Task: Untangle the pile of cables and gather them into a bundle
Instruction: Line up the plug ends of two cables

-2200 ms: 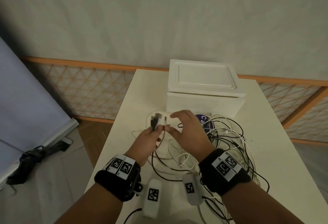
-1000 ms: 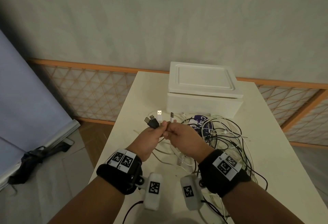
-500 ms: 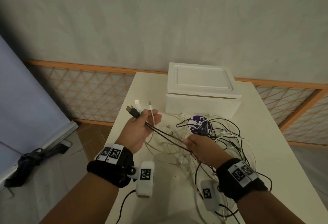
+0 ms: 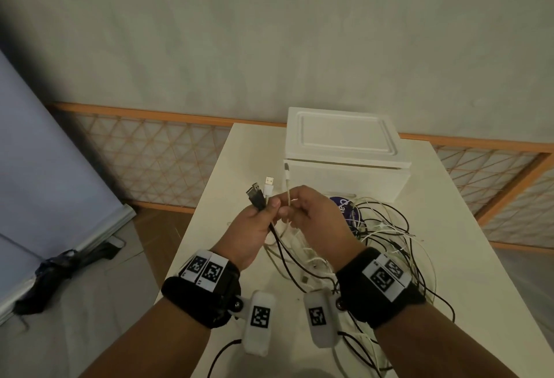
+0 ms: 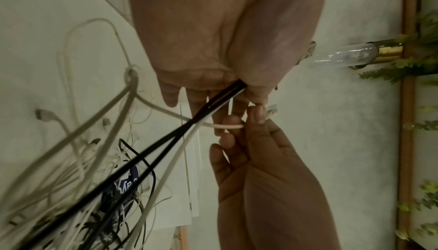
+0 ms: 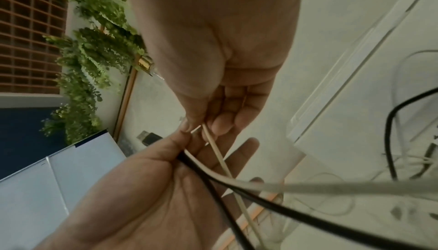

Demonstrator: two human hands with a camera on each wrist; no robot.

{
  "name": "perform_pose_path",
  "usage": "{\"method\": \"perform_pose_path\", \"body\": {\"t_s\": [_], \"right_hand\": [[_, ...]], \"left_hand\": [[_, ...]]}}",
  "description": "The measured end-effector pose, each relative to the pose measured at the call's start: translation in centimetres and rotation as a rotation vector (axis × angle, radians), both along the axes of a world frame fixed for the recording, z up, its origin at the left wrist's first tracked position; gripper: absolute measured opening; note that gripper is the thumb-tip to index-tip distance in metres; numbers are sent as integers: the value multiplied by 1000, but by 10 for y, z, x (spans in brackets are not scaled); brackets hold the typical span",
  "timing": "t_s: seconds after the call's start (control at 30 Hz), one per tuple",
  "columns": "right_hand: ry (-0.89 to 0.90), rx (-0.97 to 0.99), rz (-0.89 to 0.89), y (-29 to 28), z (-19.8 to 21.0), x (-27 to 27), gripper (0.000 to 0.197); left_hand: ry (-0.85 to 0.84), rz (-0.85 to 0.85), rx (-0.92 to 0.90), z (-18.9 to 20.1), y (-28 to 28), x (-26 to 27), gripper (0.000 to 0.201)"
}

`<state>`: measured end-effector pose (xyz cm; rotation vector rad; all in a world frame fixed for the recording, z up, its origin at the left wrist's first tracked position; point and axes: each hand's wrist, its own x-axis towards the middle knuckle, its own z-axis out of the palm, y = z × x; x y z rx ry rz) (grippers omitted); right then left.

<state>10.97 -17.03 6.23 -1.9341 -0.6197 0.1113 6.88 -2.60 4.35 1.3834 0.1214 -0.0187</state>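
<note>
My left hand [image 4: 263, 213] is raised over the table and grips a black USB plug [image 4: 254, 195] and a white USB plug [image 4: 269, 186] by their cords. Touching it, my right hand [image 4: 302, 207] pinches a thin white cable [image 4: 287, 186] whose end stands up. The black cords [image 5: 166, 141] and the pinched white cable [image 5: 227, 126] trail down from the left hand [image 5: 213, 94]. In the right wrist view, thumb and forefinger of the right hand [image 6: 201, 123] hold the thin cable [image 6: 215, 147]. The tangled cable pile [image 4: 386, 237] lies on the table to the right.
A white lidded box [image 4: 344, 153] stands at the back of the white table [image 4: 479, 287]. A round blue label [image 4: 344, 207] lies under the pile. The table's left edge is close to my left wrist. An orange lattice fence and the floor lie beyond.
My right hand has come up from the pile to meet the left hand and now pinches the thin white cable. The left hand shifted slightly right, still holding the plugs.
</note>
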Motion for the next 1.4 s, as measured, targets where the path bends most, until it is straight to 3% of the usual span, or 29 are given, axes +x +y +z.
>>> {"method": "perform_pose_path", "body": {"t_s": [0.33,0.43,0.5,0.6,0.73,0.8,0.9,1.03,1.13,1.23,1.33,1.4], "right_hand": [[-174,-131,68,3,-5,-4,12],[-205,-192,118,5,-5,-5,12],[-186,-276,141,5,-7,-6,24],[-125,-463,155,-2,-25,2,24],[-61,-628,114,-16,-44,10,21],[-14,-575,27,-20,-37,12,19],[60,-291,-101,-17,-8,12,14],[-17,-39,-99,-4,38,3,7],[-48,99,-73,2,49,-5,13],[-35,186,-94,3,31,-4,15],[87,64,42,0,12,-2,22],[50,-120,208,1,0,-5,22]], "left_hand": [[-87,-144,66,8,1,-2,41],[-173,-37,135,13,-1,-3,37],[-180,89,-20,22,0,-2,36],[-243,231,-265,43,16,2,36],[-283,296,-266,63,36,1,43],[-216,334,-111,56,40,0,39],[-107,336,218,37,43,-1,31],[-15,67,393,27,21,-4,9],[-27,-80,349,23,11,-2,10],[-102,-20,321,31,12,-2,9],[-106,52,-3,40,12,-1,18],[-124,19,-163,44,13,0,15]]}}
